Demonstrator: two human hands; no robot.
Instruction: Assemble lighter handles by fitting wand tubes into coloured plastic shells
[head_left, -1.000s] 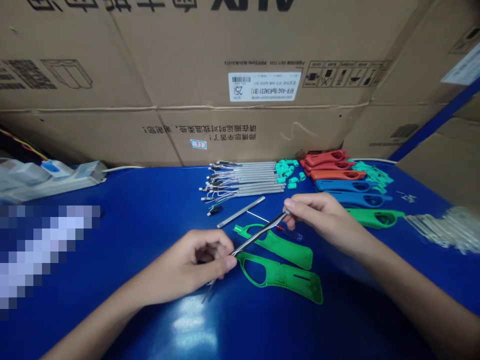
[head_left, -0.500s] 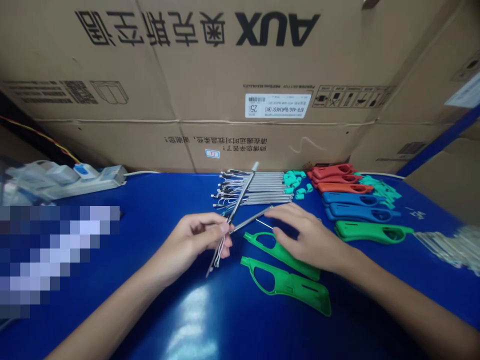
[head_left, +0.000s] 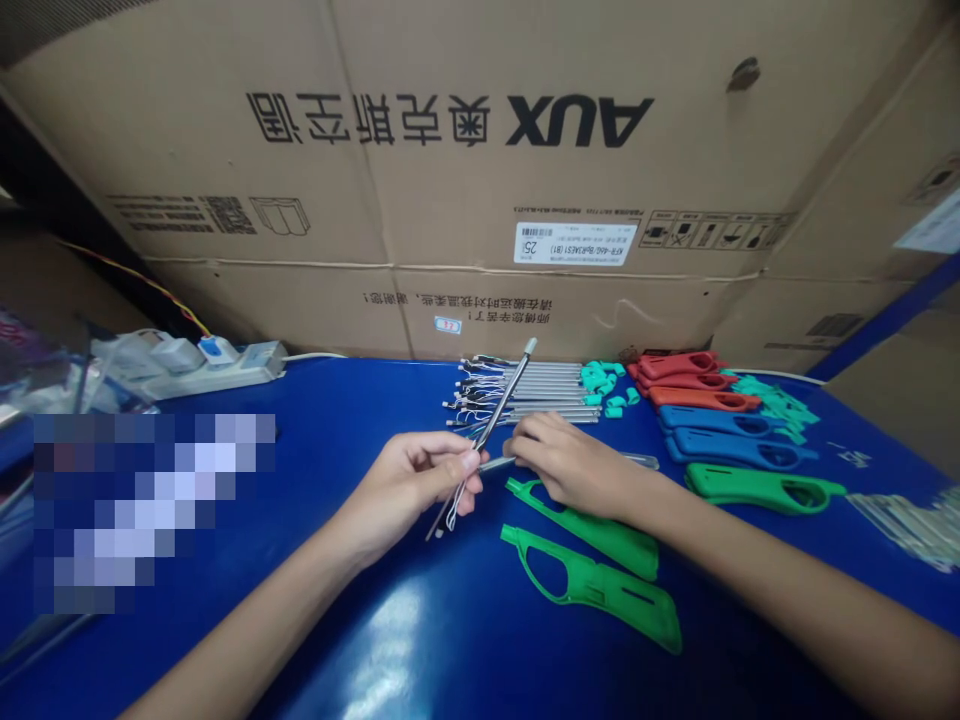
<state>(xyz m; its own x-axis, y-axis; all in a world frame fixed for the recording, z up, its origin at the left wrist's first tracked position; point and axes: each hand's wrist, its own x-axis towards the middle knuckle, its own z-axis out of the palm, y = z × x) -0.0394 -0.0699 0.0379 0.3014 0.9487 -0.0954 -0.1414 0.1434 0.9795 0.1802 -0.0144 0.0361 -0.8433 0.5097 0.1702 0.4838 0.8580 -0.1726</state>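
My left hand (head_left: 427, 485) pinches a slim metal tube (head_left: 510, 390) that slants up to the right and ends in a pale tip. Thin white wires (head_left: 454, 508) dangle under those fingers. From the left fingertips a second metal tube (head_left: 495, 464) reaches across to my right hand (head_left: 566, 465), whose curled fingers close over its far end and hide it. Two green plastic handle shells lie below the right hand: one shell (head_left: 619, 545) partly covered by it, the other shell (head_left: 645, 605) in full view, hollow side up.
Behind the hands lie several metal tubes with wires (head_left: 551, 380), beside turquoise caps (head_left: 600, 378). Red handle shells (head_left: 679, 365), blue ones (head_left: 739, 450) and a green one (head_left: 750, 490) line the right. A power strip (head_left: 255, 365) stands left; a cardboard box (head_left: 420, 200) walls the back.
My right hand has moved left along the second tube and its fingers have closed over the end. The thin white stick near its fingertips no longer shows. The view has shifted slightly.
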